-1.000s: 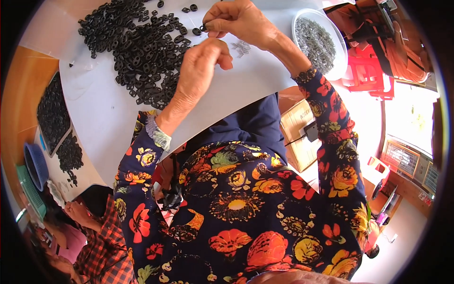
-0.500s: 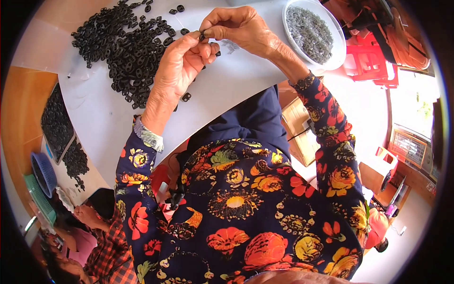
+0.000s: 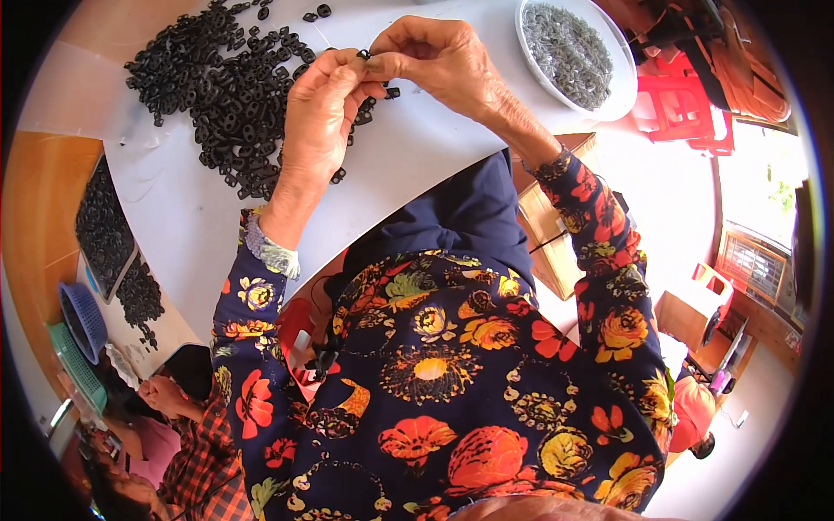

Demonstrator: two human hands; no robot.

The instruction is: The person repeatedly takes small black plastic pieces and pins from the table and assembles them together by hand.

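Note:
My left hand [image 3: 317, 117] and my right hand [image 3: 439, 65] meet fingertip to fingertip over the table. Pinched between them is a small black part [image 3: 363, 54], mostly covered by the fingers. Left of my hands spreads a heap of small black plastic pieces with holes [image 3: 234, 104]. A few lie under and beside my left hand, one loose black piece [image 3: 393, 93] near its fingers. To the right of my right hand, a round white tub [image 3: 618, 95] holds many small clear-grey pieces [image 3: 569, 56].
The pale table [image 3: 165, 208] curves around in front of me. On its left, a dark tray [image 3: 104, 226] of black pieces stands near blue [image 3: 82, 321] and green baskets [image 3: 74, 365]. A person in a checked shirt [image 3: 204, 460] sits at lower left. Red stools [image 3: 678, 108] stand at right.
My left hand has shifted slightly up and left, its fingers closing in more around the black part. My right hand stays at the pinch, tilted a little differently.

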